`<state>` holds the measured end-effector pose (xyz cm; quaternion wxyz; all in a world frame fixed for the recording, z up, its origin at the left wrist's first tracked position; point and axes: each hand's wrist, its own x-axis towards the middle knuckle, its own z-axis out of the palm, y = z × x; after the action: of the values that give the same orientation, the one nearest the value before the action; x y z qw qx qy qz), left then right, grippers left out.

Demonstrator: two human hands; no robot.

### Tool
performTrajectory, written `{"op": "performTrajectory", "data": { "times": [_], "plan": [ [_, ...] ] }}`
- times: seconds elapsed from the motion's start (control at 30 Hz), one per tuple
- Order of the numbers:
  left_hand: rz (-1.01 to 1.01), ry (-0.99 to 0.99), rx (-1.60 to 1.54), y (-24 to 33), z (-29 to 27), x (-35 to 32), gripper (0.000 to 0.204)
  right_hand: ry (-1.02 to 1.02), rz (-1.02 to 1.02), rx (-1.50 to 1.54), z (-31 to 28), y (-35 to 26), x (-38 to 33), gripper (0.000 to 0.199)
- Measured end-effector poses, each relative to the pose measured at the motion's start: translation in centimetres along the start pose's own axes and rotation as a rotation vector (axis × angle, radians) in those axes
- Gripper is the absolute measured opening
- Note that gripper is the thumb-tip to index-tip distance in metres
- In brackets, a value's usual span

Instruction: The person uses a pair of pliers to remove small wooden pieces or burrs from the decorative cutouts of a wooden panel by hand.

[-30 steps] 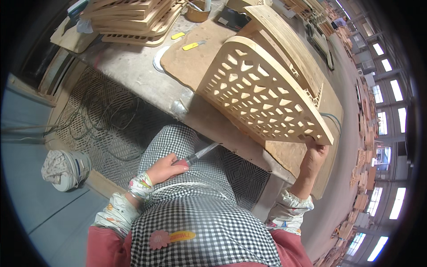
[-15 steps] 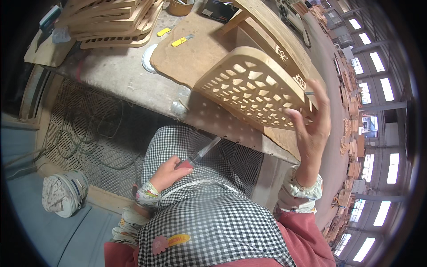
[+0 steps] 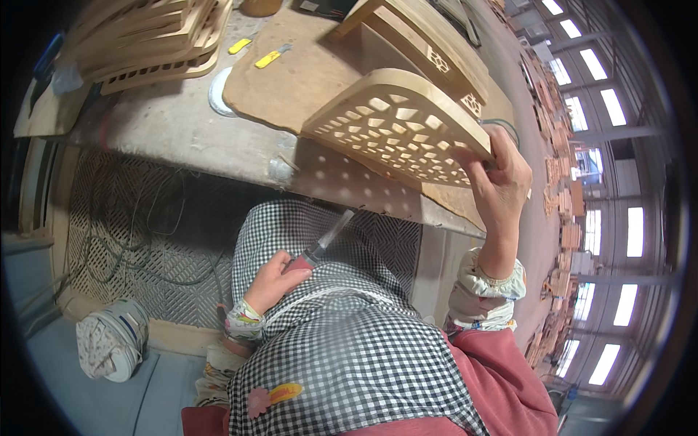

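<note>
At half past seven o'clock, the red handle (image 3: 299, 266) is partly hidden by the left hand (image 3: 270, 282); at two, the edge of the latticed panel (image 3: 396, 129) by the right hand (image 3: 502, 176). The brown pot (image 3: 260, 6) at eleven is cut off by the upper border. Distant wood piles (image 3: 576, 195) at three are too small to be told apart.

Lens: wide fisheye; black vignette in all four corners; straight edges bowed towards the rim.
Windows (image 3: 635, 232): 2 to 4 o'clock; bleached white, detail lost.
Perforated panel (image 3: 392, 123): 1 o'clock; openings bright, lit from its far side.
Workbench (image 3: 171, 142): pale and well lit at 10 o'clock; dappled light spots below the panel, just above centre.
Matting (image 3: 127, 247): 9 o'clock; dim, deepest shadow beneath the bench.
Checked apron (image 3: 342, 363): 6 o'clock; pale haze lowering contrast.
Wooden stack (image 3: 156, 40): between 10 and 11 o'clock; soft, smeared edges.
</note>
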<state>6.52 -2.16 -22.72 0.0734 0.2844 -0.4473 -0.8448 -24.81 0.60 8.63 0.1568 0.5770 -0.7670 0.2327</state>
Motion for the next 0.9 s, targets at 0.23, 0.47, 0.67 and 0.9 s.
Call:
{"op": "performTrajectory", "data": {
  "times": [0.23, 0.47, 0.67, 0.9],
  "plan": [
    [-0.011, -0.003, 0.003, 0.3, 0.0, -0.1, 0.028, -0.029, 0.027, 0.131, -0.5, 0.3, -1.1, 0.024],
    [-0.049, 0.011, -0.028, 0.7, -0.2, -1.0, 0.026, -0.053, 0.122, 0.217, -0.8, 0.4, -2.4, 0.027],
    [-0.060, 0.013, -0.038, 1.4, 0.3, -2.0, 0.027, -0.006, 0.102, 0.305, -2.1, 0.4, -2.6, 0.029],
    [-0.037, 0.157, 0.188, 1.9, 2.0, -3.3, 0.028, 0.003, -0.056, -0.271, -3.5, 2.8, -4.0, 0.036]
  ]
}}
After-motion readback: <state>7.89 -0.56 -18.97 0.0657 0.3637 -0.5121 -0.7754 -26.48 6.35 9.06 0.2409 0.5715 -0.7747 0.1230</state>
